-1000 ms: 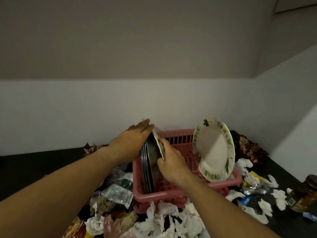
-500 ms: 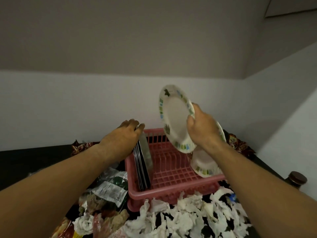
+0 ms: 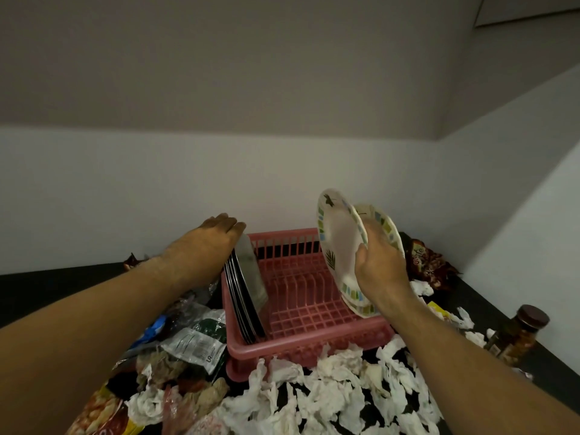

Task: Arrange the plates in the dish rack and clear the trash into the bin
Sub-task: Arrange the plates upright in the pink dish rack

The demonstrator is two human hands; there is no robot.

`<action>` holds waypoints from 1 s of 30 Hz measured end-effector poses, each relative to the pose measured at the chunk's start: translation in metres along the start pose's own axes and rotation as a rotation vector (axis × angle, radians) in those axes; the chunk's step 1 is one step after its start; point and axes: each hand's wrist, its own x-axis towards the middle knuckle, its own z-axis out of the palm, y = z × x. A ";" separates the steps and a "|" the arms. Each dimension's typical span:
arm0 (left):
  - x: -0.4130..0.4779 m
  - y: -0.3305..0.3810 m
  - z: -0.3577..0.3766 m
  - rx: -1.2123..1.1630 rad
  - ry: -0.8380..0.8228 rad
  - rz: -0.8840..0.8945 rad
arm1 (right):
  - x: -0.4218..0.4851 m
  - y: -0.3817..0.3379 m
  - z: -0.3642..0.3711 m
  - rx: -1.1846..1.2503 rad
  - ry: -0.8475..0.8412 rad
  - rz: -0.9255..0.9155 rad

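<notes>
A pink dish rack sits on the dark counter. Several steel plates stand on edge at its left end, and my left hand rests flat on their top edges, fingers straight. My right hand grips a white patterned plate, held upright over the rack's right end. A second patterned plate leans just behind it against the rack's right side; my hand hides much of it. Crumpled white tissues lie in front of the rack.
Snack wrappers and plastic packets pile up left of the rack. A red wrapper lies at the back right. A jar with a dark lid stands at the right by the wall. No bin is in view.
My right hand has carried the patterned plate from above the rack's middle down and to the right, next to the leaning plate. My left hand stays on the steel plates.
</notes>
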 end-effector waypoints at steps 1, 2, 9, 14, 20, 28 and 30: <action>0.000 0.001 0.000 -0.012 0.002 -0.002 | -0.002 0.002 0.001 0.020 -0.007 0.016; 0.000 0.002 -0.001 -0.025 0.002 -0.004 | -0.005 0.004 0.002 0.031 -0.024 0.039; 0.001 0.007 -0.010 -0.123 0.008 -0.013 | -0.019 0.020 0.004 0.073 -0.065 0.186; 0.004 0.009 -0.011 -0.240 0.022 -0.048 | -0.012 0.021 -0.002 0.058 -0.125 0.309; 0.007 0.016 -0.010 -0.194 0.044 0.005 | -0.017 0.019 -0.005 0.029 -0.108 0.267; 0.008 0.022 -0.011 -0.157 0.023 -0.021 | -0.013 0.011 -0.009 -0.029 -0.031 0.094; 0.008 0.024 -0.011 -0.148 0.020 -0.023 | -0.010 0.011 -0.012 -0.019 -0.008 0.099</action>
